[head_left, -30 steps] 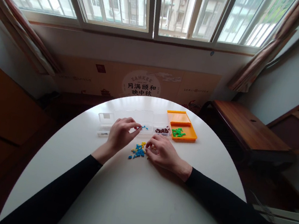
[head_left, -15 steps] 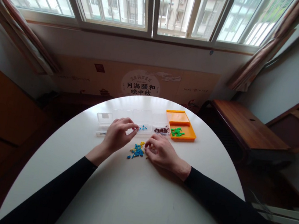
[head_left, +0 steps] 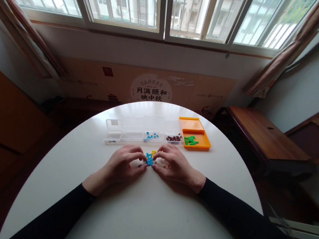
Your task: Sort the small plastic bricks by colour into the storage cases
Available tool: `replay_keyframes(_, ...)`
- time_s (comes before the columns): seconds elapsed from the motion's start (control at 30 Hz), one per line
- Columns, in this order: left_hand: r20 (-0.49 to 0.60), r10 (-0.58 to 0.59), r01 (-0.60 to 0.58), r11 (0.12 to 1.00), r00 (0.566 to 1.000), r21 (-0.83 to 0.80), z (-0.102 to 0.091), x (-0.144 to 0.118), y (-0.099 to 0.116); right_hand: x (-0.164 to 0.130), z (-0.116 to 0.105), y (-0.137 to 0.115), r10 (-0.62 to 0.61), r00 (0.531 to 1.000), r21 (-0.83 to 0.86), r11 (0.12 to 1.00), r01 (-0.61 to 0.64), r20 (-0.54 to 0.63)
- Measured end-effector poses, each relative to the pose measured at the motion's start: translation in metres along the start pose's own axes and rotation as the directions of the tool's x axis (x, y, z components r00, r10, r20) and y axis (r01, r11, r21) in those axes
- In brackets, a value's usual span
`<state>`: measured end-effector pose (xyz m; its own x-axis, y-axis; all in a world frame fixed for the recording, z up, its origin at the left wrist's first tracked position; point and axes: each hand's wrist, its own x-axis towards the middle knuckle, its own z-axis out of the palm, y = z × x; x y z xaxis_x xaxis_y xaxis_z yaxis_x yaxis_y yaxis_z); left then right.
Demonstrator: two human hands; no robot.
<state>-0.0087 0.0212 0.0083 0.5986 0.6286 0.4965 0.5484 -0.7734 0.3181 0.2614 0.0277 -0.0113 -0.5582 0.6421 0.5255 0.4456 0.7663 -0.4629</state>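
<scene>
A small pile of blue toy bricks [head_left: 149,159] lies on the white table, with yellow bricks [head_left: 153,152] at its far side. My left hand [head_left: 123,164] rests at the pile's left edge, thumb and index finger curved and apart at the tips. On the opposite side is my right hand [head_left: 177,164], curved the same way, its fingertips touching or very near the bricks. Neither hand visibly grips a piece. Some bricks are partly hidden behind the fingers. Beyond the hands, a clear compartment [head_left: 147,139] contains several loose blue bricks.
A row of clear plastic boxes with raised lids [head_left: 133,123] stands behind the pile. One contains dark brown bricks [head_left: 174,138]. At its right an orange box [head_left: 204,141] contains green bricks [head_left: 191,140]. The round table [head_left: 139,219] faces a window; a wooden bench [head_left: 267,134] is at right.
My left hand has come down from the clear compartment to the left side of the pile. The blue bricks sit closer together between both hands. My right hand has barely moved.
</scene>
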Motion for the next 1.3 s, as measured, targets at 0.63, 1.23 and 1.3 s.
replay_keyframes(0.63, -0.1, -0.007, 0.0, 0.997, 0.995, -0.078, 0.01, 0.006, 0.003, 0.001, 0.005, 0.01, -0.092, 0.991, 0.04, 0.995, 0.096, -0.098)
replay_keyframes(1.23, -0.167, 0.009, -0.014, 1.0, 0.986, -0.027, 0.012, 0.004, -0.002, 0.002, 0.002, 0.002, 0.003, 0.998, 0.013, 1.0, -0.002, -0.07)
replay_keyframes(1.3, -0.181, 0.004, -0.006, 1.0, 0.984, -0.009, 0.011, 0.004, -0.003, 0.002, 0.002, 0.002, 0.004, 0.999, 0.008, 1.0, -0.004, -0.053)
